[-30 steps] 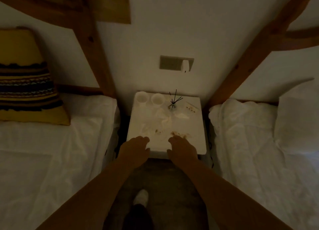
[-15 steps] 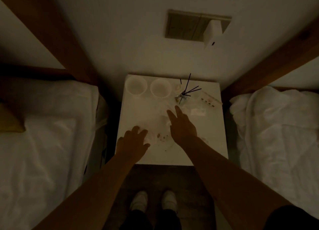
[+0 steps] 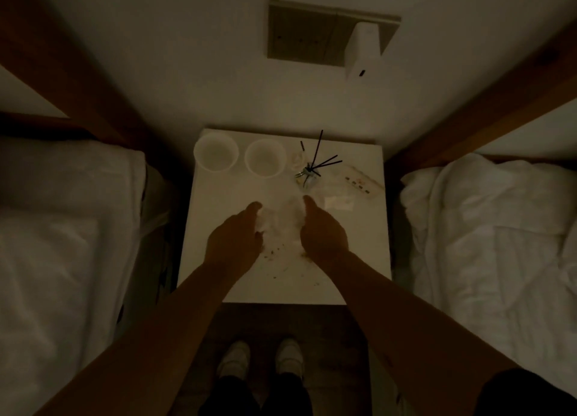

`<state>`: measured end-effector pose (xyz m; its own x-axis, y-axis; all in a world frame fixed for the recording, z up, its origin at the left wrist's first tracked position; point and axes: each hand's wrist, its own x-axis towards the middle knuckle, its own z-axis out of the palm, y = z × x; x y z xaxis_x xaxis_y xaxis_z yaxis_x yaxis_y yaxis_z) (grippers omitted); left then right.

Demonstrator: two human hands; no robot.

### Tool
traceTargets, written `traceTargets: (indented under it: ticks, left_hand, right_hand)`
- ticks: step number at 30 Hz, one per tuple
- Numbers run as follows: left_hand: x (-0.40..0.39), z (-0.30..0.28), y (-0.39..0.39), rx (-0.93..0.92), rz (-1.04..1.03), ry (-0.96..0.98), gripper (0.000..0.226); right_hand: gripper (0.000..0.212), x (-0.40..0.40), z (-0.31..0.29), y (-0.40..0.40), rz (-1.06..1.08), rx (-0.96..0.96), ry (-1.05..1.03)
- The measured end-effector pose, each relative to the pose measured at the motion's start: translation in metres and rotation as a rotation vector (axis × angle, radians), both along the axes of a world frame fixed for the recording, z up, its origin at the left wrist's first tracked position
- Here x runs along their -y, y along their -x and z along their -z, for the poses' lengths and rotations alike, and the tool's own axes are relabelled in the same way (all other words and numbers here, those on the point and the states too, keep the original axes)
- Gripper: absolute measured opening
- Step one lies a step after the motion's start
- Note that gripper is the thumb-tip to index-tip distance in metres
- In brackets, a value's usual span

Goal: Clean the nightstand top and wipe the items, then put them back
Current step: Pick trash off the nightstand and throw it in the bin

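Both hands, left and right, grip what seems a crumpled white tissue wad above the crumb-strewn white nightstand surface.

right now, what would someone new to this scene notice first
Both hands, left hand and right hand, gather a crumpled white tissue at the middle of the white nightstand, with brown crumbs scattered just in front of them. Along the back edge stand two white cups and a reed diffuser with dark sticks.
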<state>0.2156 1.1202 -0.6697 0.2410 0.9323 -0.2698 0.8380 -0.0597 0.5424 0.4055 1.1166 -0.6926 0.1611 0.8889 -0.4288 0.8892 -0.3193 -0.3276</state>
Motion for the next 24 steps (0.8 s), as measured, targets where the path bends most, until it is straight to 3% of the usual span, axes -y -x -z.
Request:
traceTargets:
  ticks: [3,6,9,12,16,19,24]
  left_hand:
    - [-0.013,0.000,-0.030,-0.010,0.068,-0.015,0.032]
    - [-0.021,0.008,-0.051,-0.036,0.116,-0.010,0.024]
    - [-0.018,0.013,-0.060,-0.040,0.123,-0.011,0.023]
    - [-0.011,0.014,-0.057,-0.040,0.120,-0.029,0.020]
    - [-0.001,0.002,-0.048,-0.023,0.108,-0.015,0.020]
    - [0.015,-0.013,-0.035,0.060,0.131,0.005,0.021]
    - [0.056,-0.065,0.003,0.194,0.053,0.177,0.036]
  right_hand:
    - [0.077,-0.007,-0.002,-0.020,0.224,-0.031,0.039]
    - [0.079,-0.014,0.004,-0.037,0.212,0.005,0.149]
    - [0.057,-0.017,0.011,-0.044,0.126,0.048,0.203]
    - [0.025,-0.013,0.012,-0.047,0.015,0.165,0.110]
    - [0.021,0.007,-0.004,-0.052,-0.118,0.247,-0.037]
    - [0.023,0.023,-0.035,-0.036,-0.190,0.145,-0.092]
    - [0.016,0.045,-0.096,0.022,-0.385,-0.057,-0.013]
